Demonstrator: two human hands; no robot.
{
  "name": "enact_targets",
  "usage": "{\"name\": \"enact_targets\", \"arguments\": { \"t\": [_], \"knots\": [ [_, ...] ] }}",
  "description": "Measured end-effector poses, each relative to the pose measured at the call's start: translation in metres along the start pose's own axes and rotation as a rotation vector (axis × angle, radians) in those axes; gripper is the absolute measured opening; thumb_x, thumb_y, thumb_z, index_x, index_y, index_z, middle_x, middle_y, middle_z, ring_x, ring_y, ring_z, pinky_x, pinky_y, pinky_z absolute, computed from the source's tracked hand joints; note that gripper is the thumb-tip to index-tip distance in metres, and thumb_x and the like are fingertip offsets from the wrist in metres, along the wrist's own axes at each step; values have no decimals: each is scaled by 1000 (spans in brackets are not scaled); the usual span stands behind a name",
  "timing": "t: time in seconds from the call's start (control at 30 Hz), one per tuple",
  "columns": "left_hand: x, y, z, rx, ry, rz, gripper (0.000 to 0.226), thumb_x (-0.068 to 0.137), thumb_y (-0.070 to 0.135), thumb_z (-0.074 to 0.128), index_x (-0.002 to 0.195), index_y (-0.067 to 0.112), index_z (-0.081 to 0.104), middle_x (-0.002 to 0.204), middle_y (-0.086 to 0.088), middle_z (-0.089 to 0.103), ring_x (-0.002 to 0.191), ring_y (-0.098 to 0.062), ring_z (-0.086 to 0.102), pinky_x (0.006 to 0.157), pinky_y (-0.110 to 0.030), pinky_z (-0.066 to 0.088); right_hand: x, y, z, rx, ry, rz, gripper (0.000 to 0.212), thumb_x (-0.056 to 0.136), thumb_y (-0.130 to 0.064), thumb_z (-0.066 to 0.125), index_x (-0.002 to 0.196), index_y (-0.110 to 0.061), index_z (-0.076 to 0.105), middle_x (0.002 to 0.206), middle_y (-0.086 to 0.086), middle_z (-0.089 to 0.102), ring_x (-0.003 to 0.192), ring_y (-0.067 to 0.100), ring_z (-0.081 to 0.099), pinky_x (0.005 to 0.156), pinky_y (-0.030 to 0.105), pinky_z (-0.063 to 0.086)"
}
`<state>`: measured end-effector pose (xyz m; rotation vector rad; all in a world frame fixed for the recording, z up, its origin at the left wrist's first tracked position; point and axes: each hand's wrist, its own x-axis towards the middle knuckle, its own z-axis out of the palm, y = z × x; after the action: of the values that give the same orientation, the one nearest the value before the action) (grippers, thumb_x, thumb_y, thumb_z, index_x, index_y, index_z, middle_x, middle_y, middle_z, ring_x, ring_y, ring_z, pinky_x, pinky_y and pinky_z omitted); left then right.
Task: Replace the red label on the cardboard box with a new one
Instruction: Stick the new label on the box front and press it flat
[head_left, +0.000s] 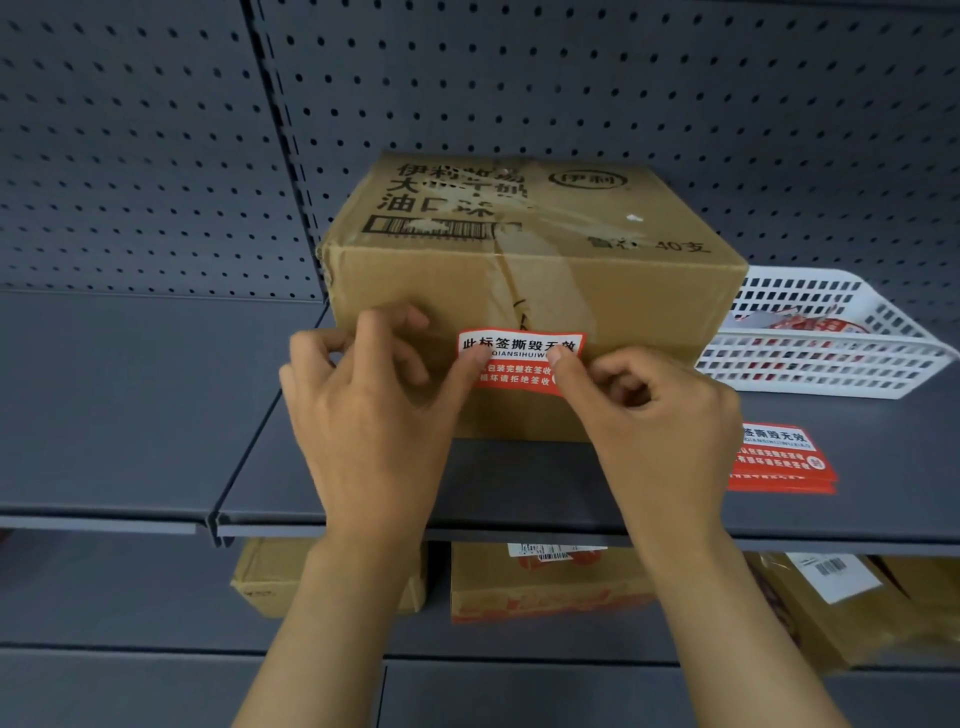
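Observation:
A brown cardboard box (530, 244) with black print stands on a dark grey shelf (524, 488). A red and white label (519, 358) lies against the box's front face. My left hand (374, 410) has its thumb on the label's left edge. My right hand (660, 415) has its thumb on the label's right part. Whether the label is fully stuck down, I cannot tell. A small stack of the same red labels (779, 460) lies on the shelf, right of my right hand.
A white plastic basket (826, 332) with red scraps inside sits right of the box. Grey pegboard (156, 145) backs the shelf. Below, on a lower shelf, stand more cardboard boxes (545, 587) and a brown parcel (841, 603).

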<state>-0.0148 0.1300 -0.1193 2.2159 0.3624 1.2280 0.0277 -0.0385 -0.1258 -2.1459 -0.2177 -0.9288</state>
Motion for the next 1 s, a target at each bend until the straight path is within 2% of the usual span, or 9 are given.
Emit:
{"name": "enact_targets", "arguments": {
  "t": [0.1, 0.17, 0.23, 0.3, 0.43, 0.57, 0.67, 0.83, 1.0],
  "knots": [
    [5, -5, -5, -33, 74, 58, 51, 78, 53, 81, 109, 17, 63, 102, -5, 55, 98, -16, 35, 83, -45, 44, 0, 7, -5, -16, -4, 33, 53, 85, -65, 70, 58, -18, 72, 50, -3, 64, 45, 17, 58, 49, 36, 48],
    [9, -5, -8, -96, 91, 103, 55, 79, 48, 83, 118, 15, 63, 123, -12, 49, 115, -20, 39, 96, -47, 44, -3, 7, -6, 6, -13, 14, 58, 87, -64, 68, 55, -17, 70, 47, -2, 62, 42, 18, 56, 48, 38, 47],
    [14, -2, -8, -101, 13, 177, 61, 80, 50, 81, 128, 17, 62, 141, -12, 43, 139, -30, 35, 114, -52, 34, -6, -2, -2, 25, -31, -33, 60, 88, -63, 69, 51, -16, 67, 44, -5, 58, 39, 17, 53, 45, 37, 44],
    [20, 0, -7, -69, -75, 233, 66, 82, 55, 77, 135, 21, 59, 150, -12, 43, 151, -38, 25, 123, -46, 21, -6, -14, 6, 10, -52, -68, 63, 87, -63, 70, 48, -14, 63, 41, -5, 56, 38, 17, 51, 43, 37, 43],
    [28, -1, -6, -19, -81, 250, 65, 82, 58, 75, 136, 25, 60, 147, -8, 49, 152, -36, 23, 119, -44, 21, 2, -23, 14, -49, -48, -41, 70, 85, -65, 71, 44, -12, 53, 36, 1, 48, 36, 23, 44, 41, 36, 41],
    [32, -1, -4, -34, -77, 249, 63, 78, 49, 82, 131, 22, 62, 140, -13, 50, 147, -38, 31, 118, -29, 15, 6, -16, 12, -9, -73, 13, 71, 83, -74, 64, 48, -11, 61, 40, 1, 57, 40, 22, 55, 47, 38, 46],
    [35, -2, -3, -48, -100, 262, 62, 77, 43, 85, 129, 20, 62, 137, -15, 50, 141, -40, 35, 119, -32, 20, 6, -9, 7, 50, -87, 74, 68, 81, -75, 63, 52, -14, 67, 42, 0, 62, 43, 22, 63, 53, 41, 53],
    [39, -5, -9, -57, -150, 270, 58, 79, 35, 83, 131, 25, 61, 138, -11, 47, 136, -35, 35, 116, -32, 24, 7, -2, 2, 149, -125, 150, 66, 81, -73, 63, 53, -14, 67, 42, 2, 62, 43, 27, 64, 56, 44, 56],
    [42, -10, -16, -69, -203, 286, 61, 80, 26, 83, 135, 27, 59, 140, -6, 44, 138, -34, 32, 119, -38, 25, 6, 4, -4, 191, -132, 162, 59, 89, -59, 70, 50, -15, 65, 39, 0, 60, 41, 23, 63, 59, 44, 56]
  ]
}}
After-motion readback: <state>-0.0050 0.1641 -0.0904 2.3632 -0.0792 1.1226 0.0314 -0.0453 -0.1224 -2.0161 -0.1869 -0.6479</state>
